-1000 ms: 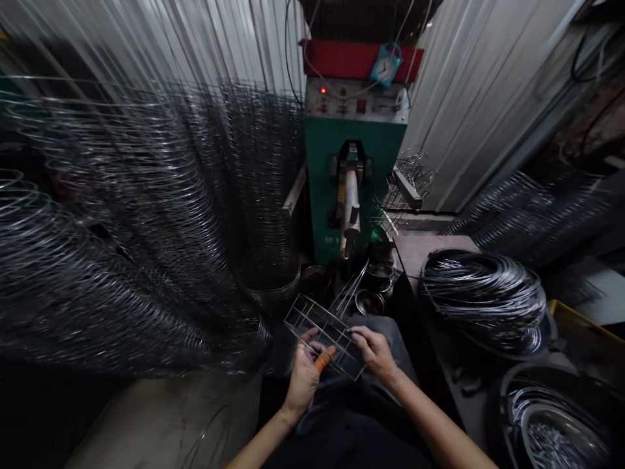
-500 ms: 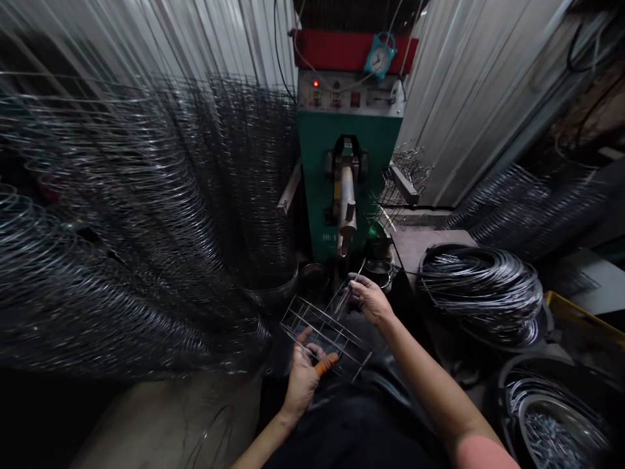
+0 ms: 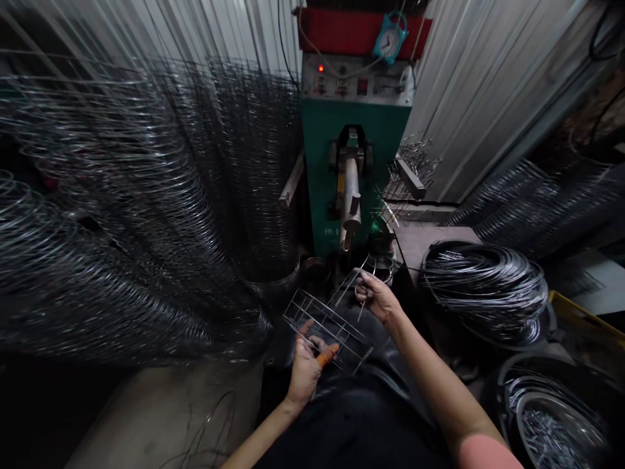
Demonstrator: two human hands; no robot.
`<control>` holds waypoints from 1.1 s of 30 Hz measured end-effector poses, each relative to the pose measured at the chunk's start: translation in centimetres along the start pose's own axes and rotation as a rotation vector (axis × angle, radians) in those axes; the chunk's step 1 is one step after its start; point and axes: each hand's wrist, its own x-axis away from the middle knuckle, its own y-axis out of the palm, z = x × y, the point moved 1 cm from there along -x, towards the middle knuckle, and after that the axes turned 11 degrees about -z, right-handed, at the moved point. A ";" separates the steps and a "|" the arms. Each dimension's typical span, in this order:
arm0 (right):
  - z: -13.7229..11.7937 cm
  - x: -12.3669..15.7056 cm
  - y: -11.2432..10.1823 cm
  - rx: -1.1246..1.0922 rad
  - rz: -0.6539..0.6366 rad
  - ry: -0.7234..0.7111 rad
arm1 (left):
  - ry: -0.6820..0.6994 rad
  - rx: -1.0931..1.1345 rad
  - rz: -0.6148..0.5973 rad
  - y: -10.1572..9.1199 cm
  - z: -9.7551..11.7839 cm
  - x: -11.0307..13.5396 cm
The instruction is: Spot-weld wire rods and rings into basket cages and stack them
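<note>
My left hand (image 3: pixel 308 365), with orange coverings on some fingers, grips a small wire rack (image 3: pixel 326 320) by its lower side. The rack is a tilted frame of thin crossing metal rods, held low over my lap. Just right of it, my right hand (image 3: pixel 377 296) is closed on a bent metal wire (image 3: pixel 347 286); its ends stick out past the fingers. The wire and the rack look apart. Beyond both hands stands a green welding machine (image 3: pixel 322 150), its round electrode arm (image 3: pixel 351 202) pointing down toward me.
Tall stacks of wire rings (image 3: pixel 161 169) fill the left side. To the right are a tub of curved wires (image 3: pixel 483 280) and a bowl of small metal pieces (image 3: pixel 551 430). A blue clock (image 3: pixel 390 40) hangs on the machine. Metal bars (image 3: pixel 410 179) jut from its sides.
My right hand has turned and moved slightly right and away from the rack, with the bent wire swinging more into view. My left hand still holds the rack. The view has shifted slightly.
</note>
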 end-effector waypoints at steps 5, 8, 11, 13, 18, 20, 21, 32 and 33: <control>-0.6 -0.1 0.1 0.251 0.095 0.057 | 0.021 0.009 -0.023 0.8 0.9 -1.4; -1.6 -0.4 0.1 0.313 0.131 0.036 | 0.040 -0.001 -0.027 1.3 2.0 -3.2; -2.7 -1.1 0.1 0.327 0.173 -0.024 | 0.041 -0.005 -0.049 1.9 3.1 -5.2; -3.3 -1.7 0.0 0.333 0.194 -0.054 | 0.037 0.004 -0.058 2.3 3.8 -6.3; -4.2 -3.7 -0.5 0.315 0.230 -0.073 | 0.012 0.041 -0.045 3.1 4.6 -9.0; -4.5 -4.6 -0.9 0.310 0.246 -0.077 | -0.005 0.058 -0.040 3.3 4.6 -10.2; -4.6 -5.1 -1.1 0.309 0.252 -0.081 | -0.013 0.066 -0.038 3.4 4.6 -10.7; -5.3 -9.2 -3.1 0.258 0.288 -0.101 | -0.092 0.124 0.015 4.1 5.1 -15.0; -5.3 -9.4 -3.2 0.257 0.284 -0.101 | -0.094 0.124 0.021 4.2 5.2 -15.1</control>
